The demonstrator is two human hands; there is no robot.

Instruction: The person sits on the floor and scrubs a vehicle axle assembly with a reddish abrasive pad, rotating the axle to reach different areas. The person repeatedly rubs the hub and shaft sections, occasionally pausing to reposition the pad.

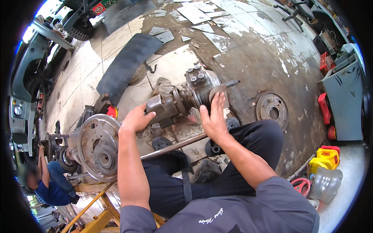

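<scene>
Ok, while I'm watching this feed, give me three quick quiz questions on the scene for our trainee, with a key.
1. True or false: the right hand is clenched into a fist.
2. What lies on the floor to the right of that hand? A) a wooden broom B) a round metal plate with a central hole C) a blue bucket
3. Which of the person's hands is nearer the cluster of silver bolt heads on the metal assembly?

Key:
1. False; its fingers are extended.
2. B
3. The right hand.
</scene>
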